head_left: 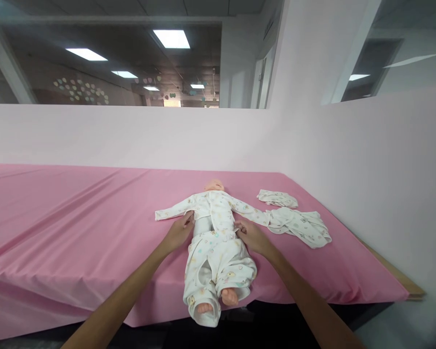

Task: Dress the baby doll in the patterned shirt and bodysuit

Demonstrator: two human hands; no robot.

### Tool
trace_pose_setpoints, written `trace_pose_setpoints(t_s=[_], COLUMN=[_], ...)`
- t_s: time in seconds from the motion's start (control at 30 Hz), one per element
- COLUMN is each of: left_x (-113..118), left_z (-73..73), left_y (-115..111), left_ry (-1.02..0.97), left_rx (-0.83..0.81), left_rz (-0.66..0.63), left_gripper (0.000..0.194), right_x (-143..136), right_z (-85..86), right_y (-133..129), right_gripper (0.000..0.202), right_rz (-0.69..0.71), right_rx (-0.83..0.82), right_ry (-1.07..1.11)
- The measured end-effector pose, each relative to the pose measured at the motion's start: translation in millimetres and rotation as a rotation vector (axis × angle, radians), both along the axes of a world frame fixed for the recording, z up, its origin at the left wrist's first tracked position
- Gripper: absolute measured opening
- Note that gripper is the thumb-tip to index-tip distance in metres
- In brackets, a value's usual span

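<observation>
A baby doll (215, 185) lies on its back with its head at the far end and its bare feet toward me. It wears a white printed baby shirt (221, 211), sleeves spread wide, and matching loose baby trousers (221, 257). The shirt is parted on the left side, baring some of the doll's pale trunk (202, 225). My left hand (180, 231) is closed at the shirt's left edge, below the sleeve. On the other side, my right hand (251, 236) has curled fingers at the shirt's lower right edge, close to the trouser waist; the fingertips are partly hidden.
Two printed white garments lie right of the doll: a small folded cloth (278, 198) and a larger crumpled one (301, 227) touching the sleeve's end. A pink sheet (94, 232) covers the table. White walls (131, 138) with windows stand behind and to the right.
</observation>
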State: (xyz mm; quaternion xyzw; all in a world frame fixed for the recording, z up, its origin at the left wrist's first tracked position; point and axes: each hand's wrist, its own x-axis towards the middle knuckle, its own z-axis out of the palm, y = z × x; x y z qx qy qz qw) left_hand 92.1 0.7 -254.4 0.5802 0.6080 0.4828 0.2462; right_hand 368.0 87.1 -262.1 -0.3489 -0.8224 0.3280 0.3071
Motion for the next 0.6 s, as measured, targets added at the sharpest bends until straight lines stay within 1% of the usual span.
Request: trace_pose_setpoints(t_s=[0.03, 0.07, 0.13, 0.23, 0.33, 0.37, 0.43, 0.5, 0.6], left_x=[-1.8, -3.2, -4.4, -2.0, 0.9, 1.0, -0.6, -3.9, -7.5], left_z=[0.5, 1.2, 2.8, 4.1, 1.8, -0.2, -6.1, -13.8, -24.3], left_y=[6.2, 12.4, 25.1, 44.4, 59.9, 63.1, 66.1, 65.5, 64.7], left_ry=[0.009, 0.015, 0.026, 0.01, -0.118, -0.167, -0.244, -0.299, -0.428], left_rx=[-0.013, -0.019, -0.006, 0.057, 0.102, 0.11, 0.114, 0.093, 0.033], left_rz=[0.015, 0.024, 0.035, 0.066, 0.169, 0.211, 0.281, 0.322, 0.329], left_gripper=[0.027, 0.022, 0.017, 0.016, 0.014, 0.015, 0.018, 0.021, 0.018], right_x=[-0.4, -1.2, -4.6, -15.7, -33.3, -39.2, -48.0, -50.5, -41.2], right_z=[2.0, 5.1, 13.5, 26.3, 29.9, 27.8, 19.1, 7.0, -8.0], right_y=[2.3, 6.0, 19.0, 50.6, 78.7, 83.2, 82.9, 73.0, 53.5], right_gripper=[0.022, 0.02, 0.022, 0.024, 0.025, 0.025, 0.027, 0.033, 0.043], right_rz=[-0.025, -0.052, -0.114, -0.256, -0.401, -0.425, -0.422, -0.38, -0.305], right_rx=[0.051, 0.094, 0.143, 0.17, 0.176, 0.17, 0.152, 0.125, 0.051], right_ry=[-0.05, -0.086, -0.111, -0.083, -0.073, -0.071, -0.062, -0.04, 0.005])
